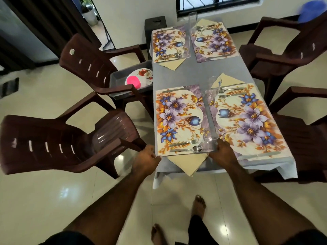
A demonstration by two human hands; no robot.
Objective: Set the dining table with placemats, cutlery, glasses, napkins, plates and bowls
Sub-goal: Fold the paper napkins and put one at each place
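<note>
The bench (198, 75) carries a grey cloth and four floral placemats. The left hand (146, 160) pinches the near-left corner of the near-left placemat (178, 119); the right hand (222, 153) grips the same placemat's near-right corner, beside the base of a clear glass (211, 112). A fork (184, 143) and spoon (187, 149) lie on the placemat's near edge, over a beige napkin (188, 162). A grey tub (123, 75) on a chair holds a floral plate (145, 74) and a pink bowl (133, 82). No legible writing appears.
</note>
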